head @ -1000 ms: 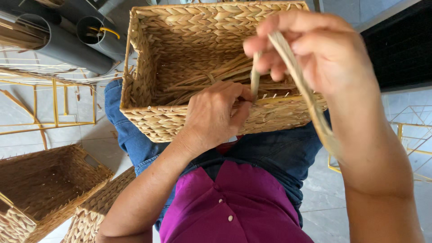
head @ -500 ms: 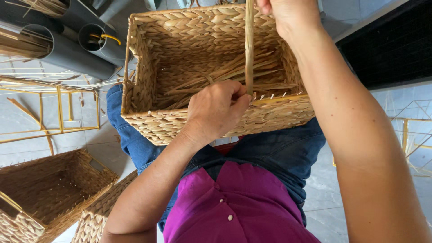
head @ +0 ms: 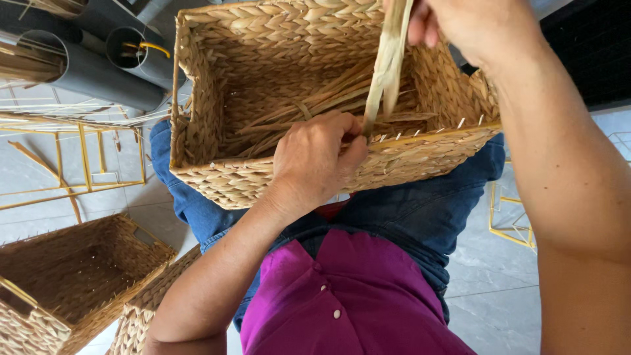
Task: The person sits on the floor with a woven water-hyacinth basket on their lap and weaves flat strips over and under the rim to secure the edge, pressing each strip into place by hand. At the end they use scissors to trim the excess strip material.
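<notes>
So the big rectangular woven basket (head: 263, 85) sat on the person's lap, resting on the jeans (head: 420, 210), and it looked mostly done: all four walls and the bottom were fully plaited. What was left, as far as I could judge, was the top edge on the near side. A yellow wire rim (head: 453, 131) showed bare along the right part of that wall, with little stub ends poking up, while the left part was already covered. A bunch of loose fibre strands (head: 315, 105) lay inside on the bottom.

The left hand (head: 315, 164) was curled shut over the near rim, pinching the lower end of a flat straw strip (head: 388, 66) right where it met the edge. The right hand (head: 467, 26) was up at the top of the view, closed on the upper end of the same strip and holding it taut above the basket.

Off to the left on the tiled floor were two more woven baskets (head: 72, 283), bare yellow wire frames (head: 85, 164), and grey tubes (head: 79, 59) holding more straw.
</notes>
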